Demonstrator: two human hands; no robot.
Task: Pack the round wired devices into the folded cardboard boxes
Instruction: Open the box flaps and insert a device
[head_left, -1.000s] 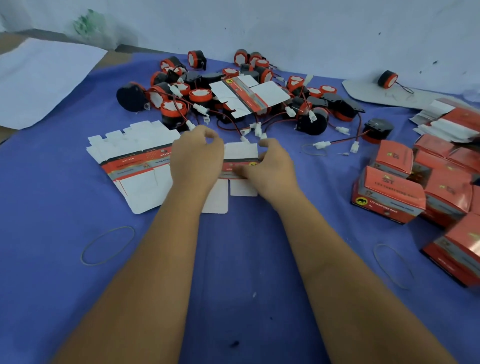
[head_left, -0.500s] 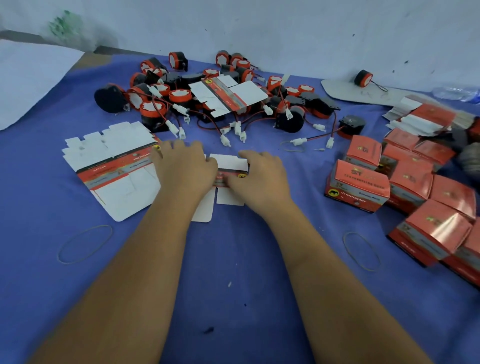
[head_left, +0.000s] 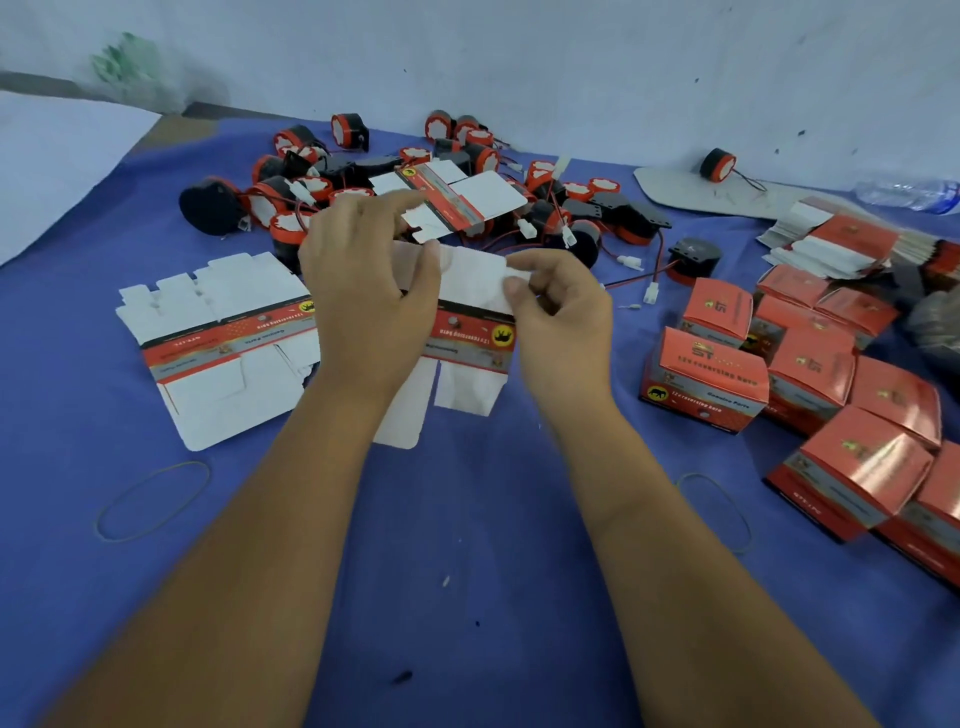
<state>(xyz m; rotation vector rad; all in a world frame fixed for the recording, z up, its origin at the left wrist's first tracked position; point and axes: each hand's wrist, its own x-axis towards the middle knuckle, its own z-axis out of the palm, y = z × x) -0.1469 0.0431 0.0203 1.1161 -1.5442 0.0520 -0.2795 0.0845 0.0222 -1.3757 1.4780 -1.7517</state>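
Item: flat red-and-white printed cardboard box blank (head_left: 470, 332), held just above the blue cloth-covered surface (head_left: 467, 519), upper white flaps raised toward the camera.

Risks, judged: the thin flaps may crease off their score lines or tear if the two pinches pull unevenly. The blank could slip from fingertip grips and land among the wires. The loose flat red-and-white blank (head_left: 457, 200) resting on the heap just behind could be snagged by the left knuckles. Trailing red wires with white plugs (head_left: 652, 293) nearby may catch on an opened flap.

Left hand (head_left: 371, 288): palm down, fingers curled over the blank's upper left flap, thumb beneath, gripping it.

Right hand (head_left: 558, 306): thumb and forefinger pinch the upper right flap corner; the other fingers are loosely curled.

Stock: heap of round black-and-red wired devices (head_left: 405, 187) at the far side of the surface, none boxed by this blank yet. Stack of further flat white-and-red blanks (head_left: 223, 338) to the left. Folded red cardboard boxes (head_left: 810, 384) grouped to the right. Two rubber bands (head_left: 153, 501) on the cloth.
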